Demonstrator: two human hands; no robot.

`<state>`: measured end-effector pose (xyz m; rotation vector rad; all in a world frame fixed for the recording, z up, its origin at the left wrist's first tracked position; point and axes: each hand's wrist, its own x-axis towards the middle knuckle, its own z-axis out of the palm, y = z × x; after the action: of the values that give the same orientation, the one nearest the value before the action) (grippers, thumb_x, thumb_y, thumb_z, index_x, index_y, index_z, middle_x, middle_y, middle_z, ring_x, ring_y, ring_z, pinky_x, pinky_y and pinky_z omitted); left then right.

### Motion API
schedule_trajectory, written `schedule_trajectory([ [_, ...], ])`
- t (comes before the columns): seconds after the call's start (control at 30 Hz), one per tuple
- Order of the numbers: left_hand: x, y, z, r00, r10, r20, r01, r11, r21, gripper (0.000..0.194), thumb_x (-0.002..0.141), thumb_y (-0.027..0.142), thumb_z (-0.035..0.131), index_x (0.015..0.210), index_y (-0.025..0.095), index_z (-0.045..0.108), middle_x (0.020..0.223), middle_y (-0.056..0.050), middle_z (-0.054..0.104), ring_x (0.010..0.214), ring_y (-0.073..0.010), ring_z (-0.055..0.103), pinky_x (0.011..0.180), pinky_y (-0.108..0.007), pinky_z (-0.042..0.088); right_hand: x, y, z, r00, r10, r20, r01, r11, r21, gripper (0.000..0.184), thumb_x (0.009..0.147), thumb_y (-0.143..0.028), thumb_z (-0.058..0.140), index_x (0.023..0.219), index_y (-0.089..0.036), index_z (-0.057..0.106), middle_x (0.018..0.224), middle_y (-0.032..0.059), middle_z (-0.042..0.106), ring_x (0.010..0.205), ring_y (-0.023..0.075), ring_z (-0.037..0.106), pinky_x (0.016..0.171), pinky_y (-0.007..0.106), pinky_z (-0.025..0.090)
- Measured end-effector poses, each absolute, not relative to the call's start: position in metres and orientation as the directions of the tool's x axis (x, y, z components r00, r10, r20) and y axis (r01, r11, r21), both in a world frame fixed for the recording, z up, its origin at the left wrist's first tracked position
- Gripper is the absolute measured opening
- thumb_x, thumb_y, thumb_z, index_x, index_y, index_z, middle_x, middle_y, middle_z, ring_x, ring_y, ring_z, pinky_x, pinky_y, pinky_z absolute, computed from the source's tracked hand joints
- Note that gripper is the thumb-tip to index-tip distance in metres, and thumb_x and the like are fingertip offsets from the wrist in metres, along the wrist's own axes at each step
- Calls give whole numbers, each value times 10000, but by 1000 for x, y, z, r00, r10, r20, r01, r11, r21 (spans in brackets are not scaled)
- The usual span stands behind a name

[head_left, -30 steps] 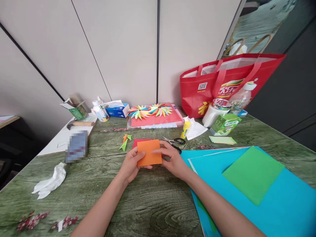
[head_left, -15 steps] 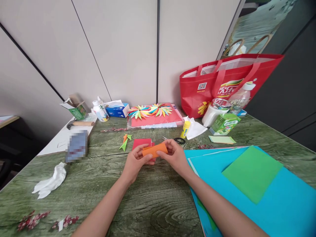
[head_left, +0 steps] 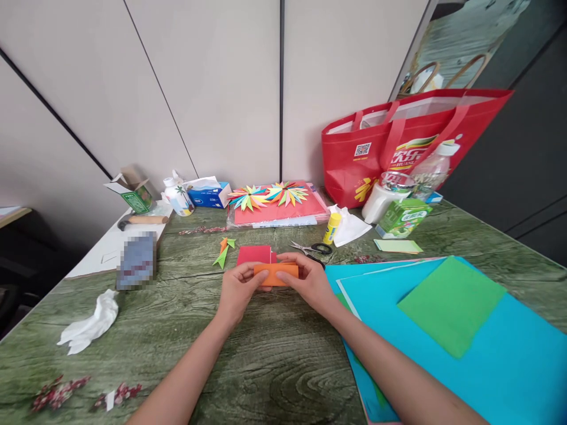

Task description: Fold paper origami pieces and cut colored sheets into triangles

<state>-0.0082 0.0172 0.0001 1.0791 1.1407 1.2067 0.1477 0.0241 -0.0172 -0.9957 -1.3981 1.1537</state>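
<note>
Both hands hold a small orange paper (head_left: 276, 274), folded in half into a narrow strip, just above the green wood-grain table (head_left: 248, 366). My left hand (head_left: 237, 290) pinches its left end and my right hand (head_left: 310, 283) pinches its right end. A red paper square (head_left: 253, 255) lies on the table right behind the orange one. Scissors (head_left: 312, 248) lie just beyond my right hand, and a small folded green and orange piece (head_left: 224, 252) sits to the left of the red square.
Large blue sheets (head_left: 487, 366) with a green sheet (head_left: 449, 304) on top cover the right side. At the back stand a red bag (head_left: 398, 147), a glue stick (head_left: 332, 228), finished paper stars (head_left: 268, 196), a tissue box (head_left: 208, 193) and bottles. A crumpled tissue (head_left: 91, 324) lies left.
The flat orange square has been folded over in half into a narrow strip between both hands. The hands stayed in about the same place.
</note>
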Motion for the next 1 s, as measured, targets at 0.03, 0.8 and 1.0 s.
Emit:
schedule_trajectory([
  [0.03, -8, 17, 0, 26, 998, -64, -114, 67, 991, 287, 571, 305, 744, 769, 114, 662, 707, -39, 680, 602, -157, 619, 535, -276, 544, 148, 24, -18, -125, 970, 208, 18, 211, -977, 253, 674, -272, 639, 912, -188, 629, 951, 45, 646, 879, 196, 591, 766, 313, 476],
  [0.8, -9, 15, -4, 86, 979, -185, -226, 200, 953, 292, 558, 288, 762, 778, 112, 687, 732, -62, 699, 636, -157, 637, 597, -261, 541, 146, 21, -20, -64, 982, 176, 80, 181, -980, 163, 675, -267, 634, 811, -182, 664, 827, 35, 670, 768, 188, 605, 689, 295, 475],
  [1.0, -9, 15, -3, 70, 980, -184, -221, 195, 955, 290, 546, 281, 771, 765, 111, 686, 722, -63, 698, 641, -160, 638, 588, -257, 543, 146, 22, -22, -57, 985, 164, 69, 168, -983, 163, 670, -265, 639, 806, -179, 661, 820, 36, 666, 765, 188, 602, 675, 288, 473],
])
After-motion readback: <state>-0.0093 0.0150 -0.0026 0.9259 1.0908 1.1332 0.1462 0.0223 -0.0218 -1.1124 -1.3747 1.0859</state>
